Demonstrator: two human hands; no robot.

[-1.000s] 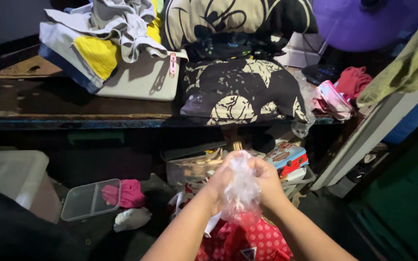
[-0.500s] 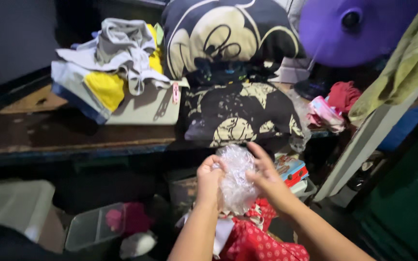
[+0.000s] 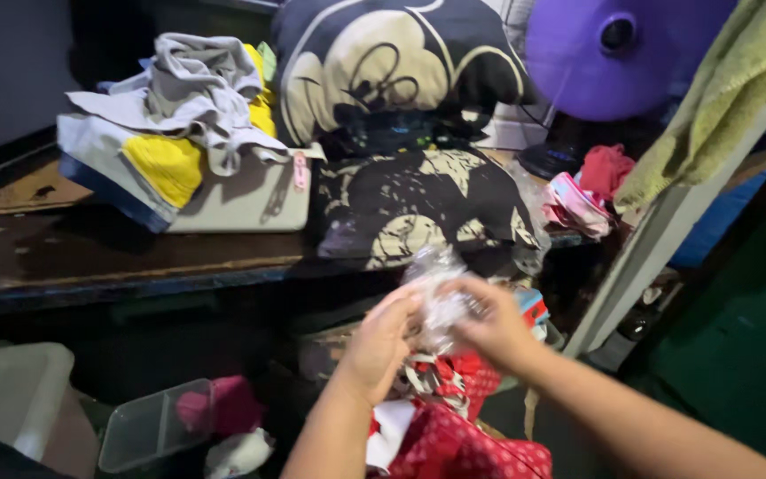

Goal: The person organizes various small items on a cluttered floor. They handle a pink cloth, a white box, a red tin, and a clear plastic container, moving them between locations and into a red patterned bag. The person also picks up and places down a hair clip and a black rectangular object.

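Both my hands hold a crumpled clear plastic bag in front of me, below the edge of a dark wooden platform. My left hand grips the bag from the left and my right hand from the right, fingers closed on the plastic. Under my hands lies a red cloth with white dots, partly hidden by my forearms.
On the platform sit black-and-cream cushions, a pile of grey, yellow and blue clothes on a pale case, a purple fan and pink-red cloths. Below lie a clear plastic container and a white box.
My hands have lifted and drawn the plastic bag up, squeezing it smaller. The view has shifted slightly right and upward, and the picture is more blurred now.
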